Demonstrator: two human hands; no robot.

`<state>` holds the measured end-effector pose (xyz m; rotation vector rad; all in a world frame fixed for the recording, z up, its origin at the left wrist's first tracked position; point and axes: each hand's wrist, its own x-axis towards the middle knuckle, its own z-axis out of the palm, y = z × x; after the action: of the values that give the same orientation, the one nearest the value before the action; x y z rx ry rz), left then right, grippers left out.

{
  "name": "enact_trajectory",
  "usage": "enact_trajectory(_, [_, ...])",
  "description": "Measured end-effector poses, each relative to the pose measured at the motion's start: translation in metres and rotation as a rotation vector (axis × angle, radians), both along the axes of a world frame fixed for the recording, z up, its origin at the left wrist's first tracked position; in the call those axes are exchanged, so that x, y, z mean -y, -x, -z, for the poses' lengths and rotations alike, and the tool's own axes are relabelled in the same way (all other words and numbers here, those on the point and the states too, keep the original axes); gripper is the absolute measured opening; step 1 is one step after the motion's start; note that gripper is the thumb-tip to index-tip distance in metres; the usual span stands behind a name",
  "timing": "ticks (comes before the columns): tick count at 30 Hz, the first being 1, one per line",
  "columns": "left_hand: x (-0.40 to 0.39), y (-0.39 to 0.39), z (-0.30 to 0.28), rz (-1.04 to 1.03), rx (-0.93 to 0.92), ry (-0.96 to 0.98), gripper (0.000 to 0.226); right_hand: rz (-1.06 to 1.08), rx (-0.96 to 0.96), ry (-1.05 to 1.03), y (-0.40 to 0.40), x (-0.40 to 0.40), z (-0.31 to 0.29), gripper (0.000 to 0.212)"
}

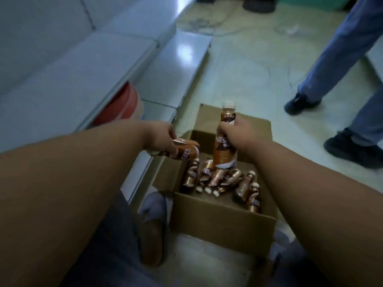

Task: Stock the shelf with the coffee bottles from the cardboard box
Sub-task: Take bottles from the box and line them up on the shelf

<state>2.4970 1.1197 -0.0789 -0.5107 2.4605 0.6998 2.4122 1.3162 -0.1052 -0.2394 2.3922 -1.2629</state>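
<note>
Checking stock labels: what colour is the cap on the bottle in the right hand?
White, on the upright bottle, head view.

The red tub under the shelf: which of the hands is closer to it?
Left. The left hand, gripping a bottle, is just right of the red tub; the right hand holds another over the box.

Both bare forearms stretched forward and down, left hand (pixel 163 137) fingers curled in a sideways grip, right hand (pixel 238 135) clenched in an upright grip, hands apart

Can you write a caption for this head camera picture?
Each hand, left and right, holds a coffee bottle above the cardboard box.
</note>
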Motion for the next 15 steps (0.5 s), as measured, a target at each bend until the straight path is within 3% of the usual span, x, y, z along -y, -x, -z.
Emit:
enact_trajectory(4, [0.047,-0.088,-0.087,-0.222,-0.287,0.053,0.031,0.022,-0.153,0.184,-0.059,0.056,-0.077,0.009])
enact_trajectory(8, [0.099,-0.164,-0.141,-0.552,-0.613,0.0,0.028,-0.041,-0.175,0.418,-0.118,0.131,-0.129,0.009])
enact_trajectory(11, [0.138,-0.199,-0.151,-0.795,-0.898,-0.045,0.037,-0.086,-0.153,0.54,-0.153,0.192,-0.151,0.021])
enact_trajectory(15, [0.18,-0.222,-0.136,-0.995,-1.13,-0.031,0.026,-0.19,-0.152,0.554,-0.182,0.273,-0.153,0.024])
